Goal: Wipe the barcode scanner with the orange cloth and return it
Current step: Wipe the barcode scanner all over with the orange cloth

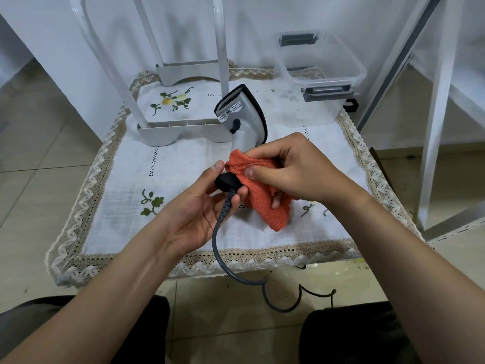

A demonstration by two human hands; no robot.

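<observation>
The grey barcode scanner with a black trigger is held above the table, head pointing away from me. My left hand grips the black base of its handle, where the dark cable comes out. My right hand holds the orange cloth wrapped round the scanner's handle, thumb and fingers pinching the cloth against it. The lower end of the cloth hangs loose below my right hand. The handle itself is mostly hidden by cloth and fingers.
A low table with a white embroidered, lace-edged tablecloth lies under my hands. A white plastic stand sits at the back left, a clear lidded plastic box at the back right. The cable trails to the tiled floor between my knees.
</observation>
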